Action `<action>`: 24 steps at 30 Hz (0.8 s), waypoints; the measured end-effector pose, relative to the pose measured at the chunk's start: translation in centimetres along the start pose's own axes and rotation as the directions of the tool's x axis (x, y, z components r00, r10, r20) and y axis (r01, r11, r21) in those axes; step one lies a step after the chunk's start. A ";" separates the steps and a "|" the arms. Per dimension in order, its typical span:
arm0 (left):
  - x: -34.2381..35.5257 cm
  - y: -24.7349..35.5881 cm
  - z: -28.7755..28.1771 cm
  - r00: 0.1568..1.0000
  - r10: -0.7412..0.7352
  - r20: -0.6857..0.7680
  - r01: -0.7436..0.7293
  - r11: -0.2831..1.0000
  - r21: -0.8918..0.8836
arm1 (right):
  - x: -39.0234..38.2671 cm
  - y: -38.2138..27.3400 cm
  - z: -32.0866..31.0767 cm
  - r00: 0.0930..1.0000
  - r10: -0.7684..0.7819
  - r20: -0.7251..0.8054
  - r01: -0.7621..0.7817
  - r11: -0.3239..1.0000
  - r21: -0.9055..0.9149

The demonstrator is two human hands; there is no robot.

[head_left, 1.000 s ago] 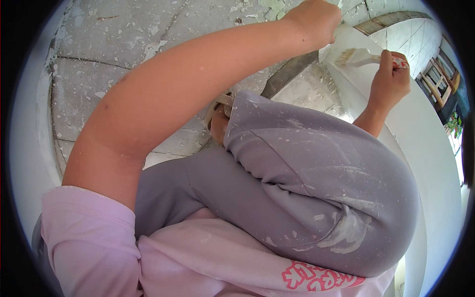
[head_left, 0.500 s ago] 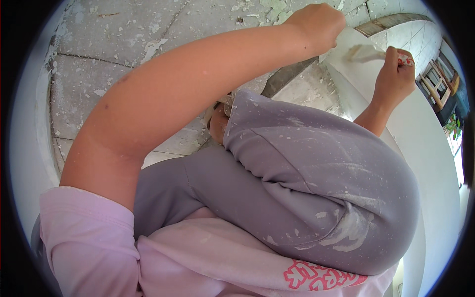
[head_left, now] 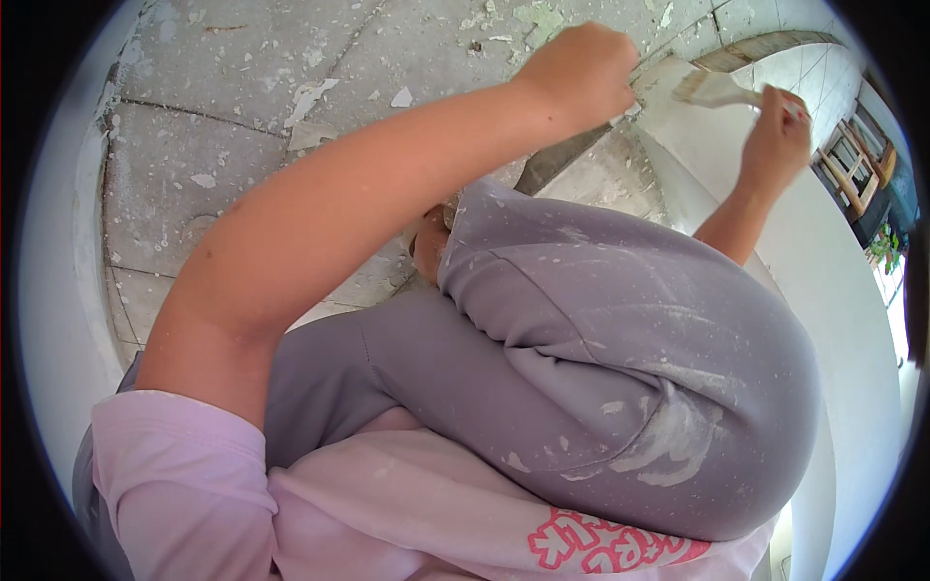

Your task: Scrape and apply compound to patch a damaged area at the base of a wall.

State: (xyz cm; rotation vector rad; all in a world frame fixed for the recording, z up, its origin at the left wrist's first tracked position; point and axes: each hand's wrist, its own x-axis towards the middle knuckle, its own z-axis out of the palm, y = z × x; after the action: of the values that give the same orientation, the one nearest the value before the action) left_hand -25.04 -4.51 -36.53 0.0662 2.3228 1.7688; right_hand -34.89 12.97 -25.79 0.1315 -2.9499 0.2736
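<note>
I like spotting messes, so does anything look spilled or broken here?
Yes. Pale flakes lie scattered over the grey floor, as if a coating had chipped off. Whitish smears mark the grey trousers, which looks messy. The paintbrush in the right hand seems unbroken.

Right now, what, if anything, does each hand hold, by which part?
The right hand grips a brush by its handle; for the left hand, I can't tell.

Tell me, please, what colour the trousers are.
The trousers are grey, smeared with white; the head view shows best.
</note>
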 end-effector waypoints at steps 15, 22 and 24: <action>-1.2 -4.4 -4.5 0.963 -0.059 -0.262 0.062 0.998 0.006 | 0.4 -1.0 3.5 0.993 0.067 0.095 -0.055 0.991 -0.125; -1.6 -3.7 -3.7 0.966 0.001 -0.260 -0.006 1.000 -0.016 | -0.5 0.7 5.5 0.975 0.005 0.223 0.077 0.931 -0.357; -1.8 -3.9 -4.2 0.968 -0.019 -0.252 0.018 1.000 -0.008 | -0.2 -1.0 4.8 0.980 -0.020 0.197 0.095 0.920 -0.380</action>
State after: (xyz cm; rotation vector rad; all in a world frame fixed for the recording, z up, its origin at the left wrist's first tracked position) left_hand -23.78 -9.85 -38.94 -0.1925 2.4792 1.8715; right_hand -35.37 11.12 -30.30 0.2003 -3.1090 -0.3540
